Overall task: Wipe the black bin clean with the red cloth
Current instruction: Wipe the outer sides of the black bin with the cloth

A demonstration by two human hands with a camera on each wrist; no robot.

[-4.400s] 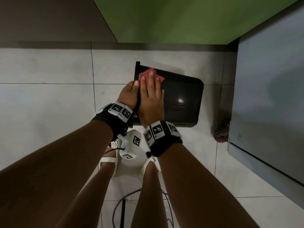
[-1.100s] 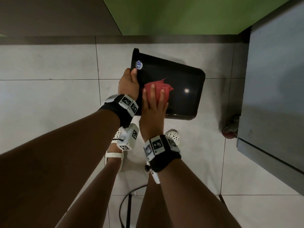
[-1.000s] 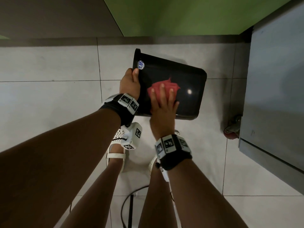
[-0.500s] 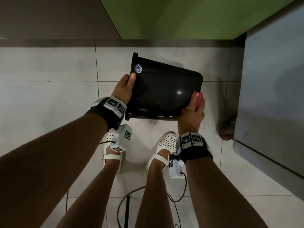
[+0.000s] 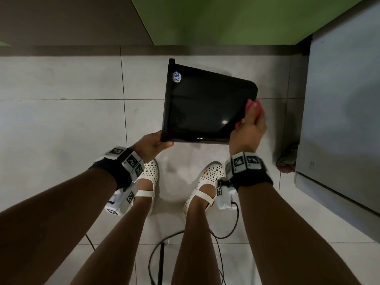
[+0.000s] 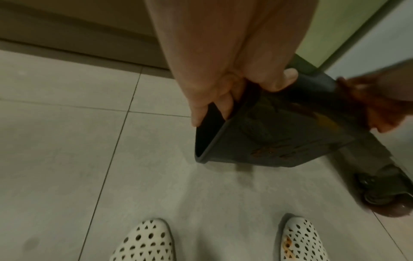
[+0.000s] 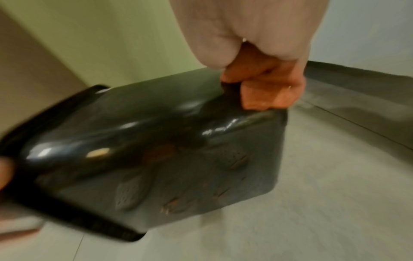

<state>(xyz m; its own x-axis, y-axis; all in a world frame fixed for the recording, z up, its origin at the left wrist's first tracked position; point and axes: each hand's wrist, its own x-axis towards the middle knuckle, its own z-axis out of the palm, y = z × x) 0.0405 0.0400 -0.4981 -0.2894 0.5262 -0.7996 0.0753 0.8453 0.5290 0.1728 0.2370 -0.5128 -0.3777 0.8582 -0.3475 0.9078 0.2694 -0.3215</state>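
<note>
The black bin (image 5: 205, 108) is held on its side in the air above my feet, mouth to the left, base to the right, with a white price sticker (image 5: 176, 76) near the rim. My left hand (image 5: 162, 142) grips the rim's near corner; in the left wrist view its thumb lies outside the bin (image 6: 279, 137) and its fingers (image 6: 214, 106) inside. My right hand (image 5: 249, 122) is curled round the red cloth (image 5: 254, 104) and presses it on the base end. The cloth (image 6: 380, 109) hangs at the base corner. The right wrist view of the bin (image 7: 156, 141) is blurred.
A grey cabinet (image 5: 341, 120) stands close on the right, with a caster wheel (image 5: 285, 163) at its near corner. A green wall (image 5: 226, 19) and a dark skirting run behind. My white shoes (image 5: 207, 177) stand under the bin, and black cables (image 5: 156, 256) lie on the tiled floor.
My right hand has carried the cloth from the bin's side wall to its base end and a little up along it. My left hand has shifted down the rim to the near corner.
</note>
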